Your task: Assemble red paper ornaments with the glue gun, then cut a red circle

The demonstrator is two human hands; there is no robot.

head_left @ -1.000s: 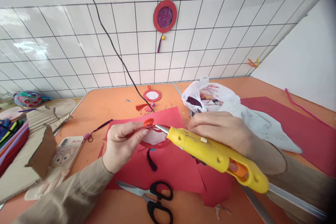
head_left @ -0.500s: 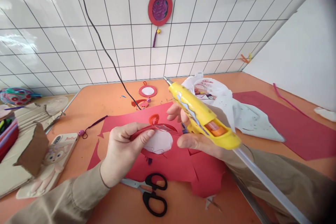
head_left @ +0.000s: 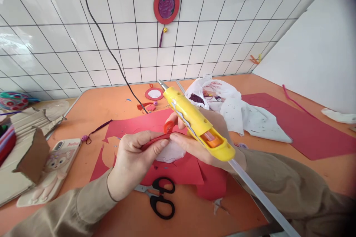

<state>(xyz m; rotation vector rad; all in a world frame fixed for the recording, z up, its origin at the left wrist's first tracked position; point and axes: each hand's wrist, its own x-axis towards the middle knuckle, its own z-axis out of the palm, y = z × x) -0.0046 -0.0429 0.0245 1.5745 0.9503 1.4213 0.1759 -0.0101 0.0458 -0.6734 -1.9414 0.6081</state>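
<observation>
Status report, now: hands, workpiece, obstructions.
Left hand pinching red-rimmed disc. Right hand at its rim by orange loop, also holding yellow glue gun. Nothing evidently blocking; scissors lie nearer the body.

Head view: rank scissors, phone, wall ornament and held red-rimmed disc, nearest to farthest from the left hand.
1. Red-rimmed disc: pinched in the left hand.
2. Scissors: on the table, just right.
3. Phone: to the left.
4. Wall ornament: beyond, up high.

Long yellow plastic glue gun (head_left: 194, 114): smooth; pointy silver metal tip (head_left: 161, 84): shiny. Flat red paper sheet (head_left: 189, 172): dull.
</observation>
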